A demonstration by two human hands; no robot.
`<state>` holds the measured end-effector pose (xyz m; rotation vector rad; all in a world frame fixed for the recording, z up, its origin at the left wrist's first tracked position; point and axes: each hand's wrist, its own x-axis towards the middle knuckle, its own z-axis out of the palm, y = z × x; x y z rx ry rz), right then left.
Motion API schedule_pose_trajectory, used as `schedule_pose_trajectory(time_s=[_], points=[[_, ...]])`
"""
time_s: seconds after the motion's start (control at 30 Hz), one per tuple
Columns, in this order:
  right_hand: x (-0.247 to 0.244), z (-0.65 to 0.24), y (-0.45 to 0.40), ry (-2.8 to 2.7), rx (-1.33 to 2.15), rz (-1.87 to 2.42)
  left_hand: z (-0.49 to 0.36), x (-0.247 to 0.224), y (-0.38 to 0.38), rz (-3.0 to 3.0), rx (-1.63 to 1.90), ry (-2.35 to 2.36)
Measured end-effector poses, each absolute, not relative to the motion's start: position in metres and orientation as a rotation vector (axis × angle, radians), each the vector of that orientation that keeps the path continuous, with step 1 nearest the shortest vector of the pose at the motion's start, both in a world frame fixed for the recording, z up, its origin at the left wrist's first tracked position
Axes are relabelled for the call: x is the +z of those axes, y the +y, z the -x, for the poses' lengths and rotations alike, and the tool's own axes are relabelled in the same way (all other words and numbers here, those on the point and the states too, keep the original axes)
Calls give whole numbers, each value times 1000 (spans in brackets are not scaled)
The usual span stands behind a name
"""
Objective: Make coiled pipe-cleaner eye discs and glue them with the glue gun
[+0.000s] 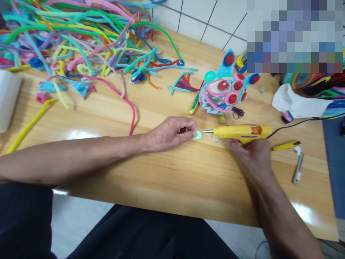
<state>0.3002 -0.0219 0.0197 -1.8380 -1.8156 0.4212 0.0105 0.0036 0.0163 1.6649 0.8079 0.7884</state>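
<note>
Between thumb and fingertips, my left hand [172, 135] pinches a small mint-green disc [198, 135] above the wooden table. My right hand [252, 153] is wrapped round the handle of a yellow hot glue gun [237, 132]. Its metal nozzle points left at the disc, with a small gap between them. Just beyond both hands stands a colourful creature figure [219, 95] with red discs, pink trim and blue horn-like parts. A dark purple tassel [238, 111] lies at its right side.
Fuzzy craft stems [88, 32] are heaped at the back left. A yellow cutter [286, 145] and a silver one [298, 169] lie right of my right hand. The glue gun's cord [302, 122] runs off right, past white paper [299, 102]. A white box [9, 100] stands far left.
</note>
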Motion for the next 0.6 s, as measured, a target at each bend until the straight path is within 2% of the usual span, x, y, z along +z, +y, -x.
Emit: schedule_pose_trajectory(time_s=[0.23,0.6], points=[[31,-285,-21,-1608,606,1734,-9,14,4,-1689,782,815],[23,-293,-15,-1826,272,1772,-8,12,3,-1697,805,804]])
